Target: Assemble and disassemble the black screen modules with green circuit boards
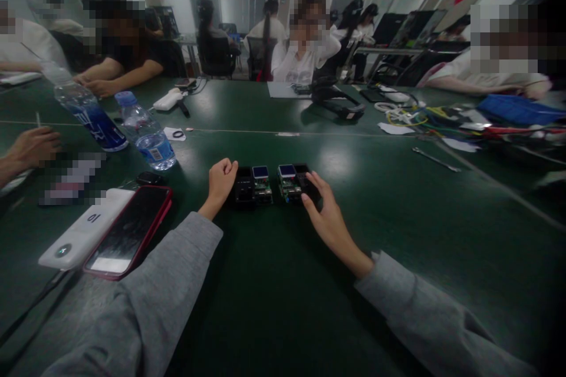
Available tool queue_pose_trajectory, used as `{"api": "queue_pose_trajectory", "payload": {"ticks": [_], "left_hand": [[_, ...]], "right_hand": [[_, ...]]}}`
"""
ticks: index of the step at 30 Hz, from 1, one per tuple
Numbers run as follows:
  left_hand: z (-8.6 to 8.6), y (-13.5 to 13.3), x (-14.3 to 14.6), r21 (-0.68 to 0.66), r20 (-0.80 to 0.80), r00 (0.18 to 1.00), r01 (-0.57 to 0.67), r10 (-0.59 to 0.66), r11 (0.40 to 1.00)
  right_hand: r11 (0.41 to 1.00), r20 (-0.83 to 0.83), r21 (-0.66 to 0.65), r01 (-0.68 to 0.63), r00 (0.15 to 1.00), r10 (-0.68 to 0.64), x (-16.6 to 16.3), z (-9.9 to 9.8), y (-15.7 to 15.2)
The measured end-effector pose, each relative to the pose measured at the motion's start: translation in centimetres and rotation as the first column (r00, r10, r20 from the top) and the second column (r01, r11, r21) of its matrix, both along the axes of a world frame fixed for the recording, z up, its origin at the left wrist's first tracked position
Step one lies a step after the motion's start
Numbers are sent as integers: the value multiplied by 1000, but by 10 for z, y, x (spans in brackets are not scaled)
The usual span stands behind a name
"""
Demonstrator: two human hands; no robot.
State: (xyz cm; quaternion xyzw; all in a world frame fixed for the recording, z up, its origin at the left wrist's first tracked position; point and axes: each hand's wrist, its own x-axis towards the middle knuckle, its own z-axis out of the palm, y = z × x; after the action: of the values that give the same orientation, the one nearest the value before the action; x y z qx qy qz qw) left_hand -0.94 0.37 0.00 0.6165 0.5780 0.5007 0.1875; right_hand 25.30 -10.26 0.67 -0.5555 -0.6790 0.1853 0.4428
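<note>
Two small electronic devices lie side by side on the dark green table, a narrow gap between them. The left device (253, 187) has a black case part, a green circuit board and a small pale-framed screen. Its neighbour, the right device (289, 184), has a similar screen and board, with its black part toward the right. My left hand (221, 182) rests curled into a fist against the left device's outer edge; nothing shows in it. My right hand (325, 206) has its fingers stretched and apart, fingertips at the right device's outer edge, partly covering its black part.
Left of my arm lie a red-cased phone (132, 230) and a white power bank (86, 230). Two water bottles (150, 135) stand beyond them, near a co-worker's hand (33, 150). A wrench (435, 159), cables (402, 115) and a blue tray (519, 111) lie right. People sit across.
</note>
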Motion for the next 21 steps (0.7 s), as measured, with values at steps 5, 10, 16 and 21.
{"api": "queue_pose_trajectory", "payload": {"ticks": [5, 10, 16, 21], "left_hand": [[-1, 1, -1, -11, -5, 1000, -9, 8, 1000], [-1, 1, -1, -15, 4, 1000, -6, 6, 1000], [0, 0, -1, 1, 20, 1000, 3, -3, 1000], [0, 0, -1, -6, 20, 1000, 2, -2, 1000]], "right_hand": [[1000, 21, 15, 7, 1000, -8, 1, -3, 2], [1000, 41, 22, 22, 999, -23, 1, -2, 0], [994, 11, 1, 106, 994, -106, 7, 0, 2], [983, -110, 8, 186, 977, -184, 23, -9, 14]]}}
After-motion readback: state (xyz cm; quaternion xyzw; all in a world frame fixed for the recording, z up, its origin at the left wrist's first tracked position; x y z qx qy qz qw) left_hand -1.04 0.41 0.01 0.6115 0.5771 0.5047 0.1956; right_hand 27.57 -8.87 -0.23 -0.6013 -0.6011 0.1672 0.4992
